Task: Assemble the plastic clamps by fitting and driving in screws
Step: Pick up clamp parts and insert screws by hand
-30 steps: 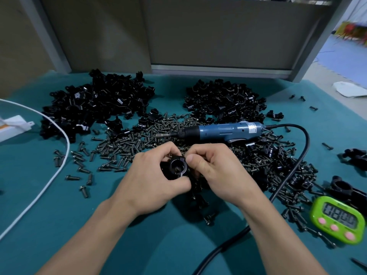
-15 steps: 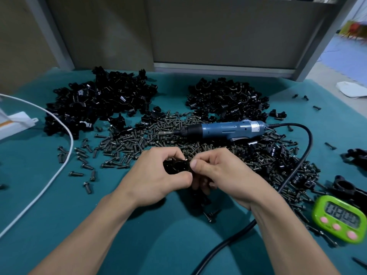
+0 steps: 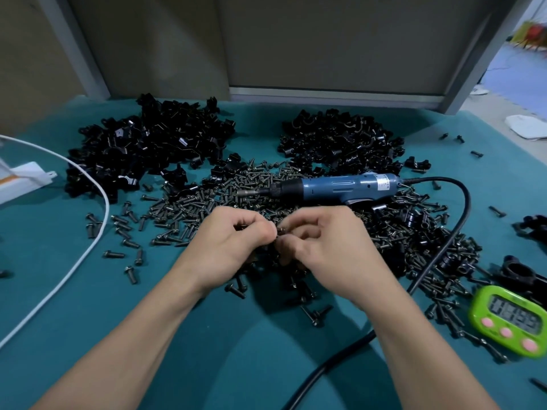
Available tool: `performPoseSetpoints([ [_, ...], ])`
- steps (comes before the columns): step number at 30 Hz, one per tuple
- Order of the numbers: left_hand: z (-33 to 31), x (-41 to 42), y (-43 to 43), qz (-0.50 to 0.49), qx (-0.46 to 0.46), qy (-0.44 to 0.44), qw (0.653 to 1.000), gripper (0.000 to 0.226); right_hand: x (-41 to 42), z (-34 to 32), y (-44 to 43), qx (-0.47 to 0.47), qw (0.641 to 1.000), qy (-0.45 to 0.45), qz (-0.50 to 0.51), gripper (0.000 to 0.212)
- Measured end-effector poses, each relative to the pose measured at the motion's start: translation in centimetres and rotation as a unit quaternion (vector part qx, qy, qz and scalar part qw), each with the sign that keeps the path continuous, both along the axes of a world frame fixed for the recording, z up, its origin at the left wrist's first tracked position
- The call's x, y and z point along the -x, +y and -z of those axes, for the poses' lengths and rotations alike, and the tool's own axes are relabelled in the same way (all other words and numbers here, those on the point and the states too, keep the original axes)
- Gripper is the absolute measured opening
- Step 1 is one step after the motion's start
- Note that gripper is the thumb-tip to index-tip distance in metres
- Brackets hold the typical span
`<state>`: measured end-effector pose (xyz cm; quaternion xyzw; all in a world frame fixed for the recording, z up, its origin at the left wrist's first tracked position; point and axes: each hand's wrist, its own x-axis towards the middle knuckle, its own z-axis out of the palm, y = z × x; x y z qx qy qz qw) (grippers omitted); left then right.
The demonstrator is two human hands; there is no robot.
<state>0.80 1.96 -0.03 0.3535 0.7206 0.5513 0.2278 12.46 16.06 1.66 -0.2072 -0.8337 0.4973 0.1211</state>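
The left grip [image 3: 233, 247] is curled tight round a black clamp [image 3: 240, 228], of which only a dark sliver shows between the fingers. The right grip [image 3: 325, 247] is narrow, thumb and forefinger pinching a small screw [image 3: 281, 231] just where the two grips meet.

The clamp looks light, stiff and smooth. It is best held by its outer flanks, leaving the screw hole free. The screw is tiny and easily dropped, so it wants pinching just under the head.

Loose screws [image 3: 189, 208] lie under and around both grips. Just beyond them rests the blue electric screwdriver [image 3: 334, 186], its cord [image 3: 461, 208] looping off to the right. Farther beyond are two heaps of clamp parts [image 3: 148, 149], and a green timer [image 3: 515, 321] sits on the desk [image 3: 88, 306] near the right.
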Motion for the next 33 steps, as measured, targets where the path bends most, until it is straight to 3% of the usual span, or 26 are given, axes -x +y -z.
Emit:
performPoseSetpoints([
  [2,-0.2,0.1,-0.1,-0.002,0.012,0.044,0.999,0.032,-0.2,-0.1,0.0,0.107,0.994,-0.001,-0.022,0.017],
  [4,-0.2,0.1,-0.3,0.007,0.010,0.061,0.998,0.033,0.0,-0.1,-0.1,0.138,0.990,0.024,-0.009,0.021],
  [6,-0.2,0.1,-0.3,0.006,0.012,0.059,0.998,0.030,0.1,0.1,-0.3,0.073,0.996,0.042,0.023,0.015],
  [9,0.2,0.2,-0.1,-0.008,-0.010,-0.002,1.000,0.043,-0.3,0.2,-0.4,-0.101,0.987,0.104,0.061,0.027],
  [11,0.5,0.6,-0.1,-0.025,-0.036,-0.076,0.996,0.061,-0.8,-0.3,0.2,-0.119,0.983,0.122,0.069,0.032],
  [14,0.6,0.9,-0.2,-0.045,-0.056,-0.105,0.992,0.045,-1.5,-0.8,2.2,-0.108,0.989,0.058,0.082,0.035],
  [18,0.9,1.2,0.0,-0.027,-0.084,-0.079,0.993,0.022,-1.9,-1.0,3.4,-0.046,0.993,0.077,0.081,0.032],
  [23,1.1,1.1,0.2,-0.029,-0.061,-0.006,0.998,0.038,-1.7,-1.0,3.0,0.003,0.988,0.150,0.041,0.035],
  [33,1.2,1.2,0.2,-0.034,-0.041,0.056,0.997,0.046,-1.4,-0.5,2.9,-0.015,0.991,0.129,-0.011,0.033],
])
